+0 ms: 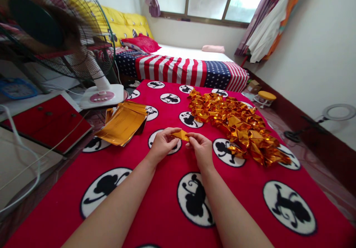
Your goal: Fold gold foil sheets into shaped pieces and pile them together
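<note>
A small folded piece of gold foil paper [181, 134] is stretched between my two hands, above the red cloth [155, 211]. My left hand [164, 142] pinches its left end between thumb and fingers. At the other end, my right hand [200, 147] grips the right tip in the same way. To the left lies a stack of flat gold foil sheets [125, 120], some of them fanned out. A long heap of folded gold foil pieces [233, 122] spreads over the right side of the cloth.
A standing fan [101, 96] is at the left, beside a red-fronted cabinet [47, 124]. Beyond the cloth is a bed with a striped, starred cover [178, 68]. A yellow-topped stool [267, 95] and a ring light [338, 112] stand on the right.
</note>
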Action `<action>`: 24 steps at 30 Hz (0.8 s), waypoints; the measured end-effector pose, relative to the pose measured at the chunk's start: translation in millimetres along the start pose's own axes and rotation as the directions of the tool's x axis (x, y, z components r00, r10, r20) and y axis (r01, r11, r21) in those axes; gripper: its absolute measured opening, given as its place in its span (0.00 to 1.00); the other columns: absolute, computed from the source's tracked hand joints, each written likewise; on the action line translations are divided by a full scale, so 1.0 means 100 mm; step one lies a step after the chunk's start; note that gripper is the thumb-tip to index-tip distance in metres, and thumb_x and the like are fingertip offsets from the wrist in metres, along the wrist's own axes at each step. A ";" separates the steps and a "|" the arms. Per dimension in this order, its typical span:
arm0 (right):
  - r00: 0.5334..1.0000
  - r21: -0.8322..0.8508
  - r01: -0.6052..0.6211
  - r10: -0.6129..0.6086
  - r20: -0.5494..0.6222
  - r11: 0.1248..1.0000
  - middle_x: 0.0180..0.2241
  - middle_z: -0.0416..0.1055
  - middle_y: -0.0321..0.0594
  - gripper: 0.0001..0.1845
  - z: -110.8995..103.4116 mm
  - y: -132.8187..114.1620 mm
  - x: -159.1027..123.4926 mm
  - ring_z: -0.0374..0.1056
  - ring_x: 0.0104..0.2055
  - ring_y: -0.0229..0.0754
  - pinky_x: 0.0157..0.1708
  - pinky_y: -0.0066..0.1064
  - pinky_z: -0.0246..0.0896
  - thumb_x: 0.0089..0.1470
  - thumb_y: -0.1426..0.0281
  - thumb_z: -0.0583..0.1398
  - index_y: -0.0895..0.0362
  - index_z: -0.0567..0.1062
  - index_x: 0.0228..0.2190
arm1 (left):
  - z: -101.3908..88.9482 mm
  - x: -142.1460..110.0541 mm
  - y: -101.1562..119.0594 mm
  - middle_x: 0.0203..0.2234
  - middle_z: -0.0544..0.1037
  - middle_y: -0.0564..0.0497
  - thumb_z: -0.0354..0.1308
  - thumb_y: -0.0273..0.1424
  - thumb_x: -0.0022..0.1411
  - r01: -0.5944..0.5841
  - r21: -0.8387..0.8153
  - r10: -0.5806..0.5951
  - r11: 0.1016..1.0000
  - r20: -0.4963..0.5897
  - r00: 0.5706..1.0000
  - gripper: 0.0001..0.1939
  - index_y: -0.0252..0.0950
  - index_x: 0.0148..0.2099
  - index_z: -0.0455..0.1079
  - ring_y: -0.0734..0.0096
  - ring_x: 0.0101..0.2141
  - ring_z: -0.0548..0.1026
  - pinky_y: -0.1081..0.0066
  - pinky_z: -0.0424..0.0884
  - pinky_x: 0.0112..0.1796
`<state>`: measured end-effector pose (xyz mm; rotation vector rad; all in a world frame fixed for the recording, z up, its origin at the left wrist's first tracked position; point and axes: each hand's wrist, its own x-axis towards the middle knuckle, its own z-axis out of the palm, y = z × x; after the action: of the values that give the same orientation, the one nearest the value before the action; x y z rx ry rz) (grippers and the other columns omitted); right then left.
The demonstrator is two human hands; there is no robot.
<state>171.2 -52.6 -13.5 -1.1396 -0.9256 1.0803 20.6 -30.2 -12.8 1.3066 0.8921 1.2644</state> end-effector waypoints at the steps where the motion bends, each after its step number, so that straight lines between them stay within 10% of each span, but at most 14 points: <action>1: 1.000 0.004 -0.004 0.004 -0.003 1.000 0.26 0.76 0.38 0.12 0.00 0.00 0.00 0.69 0.22 0.36 0.24 0.27 0.66 0.45 0.65 0.65 0.59 0.79 0.32 | 0.00 0.00 0.00 0.42 0.80 0.44 0.65 0.28 0.48 0.000 -0.001 0.000 1.000 0.001 1.000 0.21 0.32 0.47 0.75 0.63 0.41 0.79 0.67 0.74 0.43; 24: 0.996 0.007 0.040 -0.041 0.077 0.999 0.32 0.79 0.39 0.13 0.04 -0.06 -0.05 0.72 0.26 0.37 0.30 0.29 0.70 0.44 0.66 0.67 0.57 0.79 0.34 | -0.03 0.00 0.06 0.37 0.83 0.46 0.68 0.31 0.45 0.093 -0.128 -0.108 0.987 -0.123 0.987 0.21 0.33 0.44 0.79 0.67 0.34 0.79 0.72 0.73 0.35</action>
<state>166.8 -56.9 -7.1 -1.0764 -1.0009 1.0996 17.2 -30.8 -7.1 1.0806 0.9448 1.3143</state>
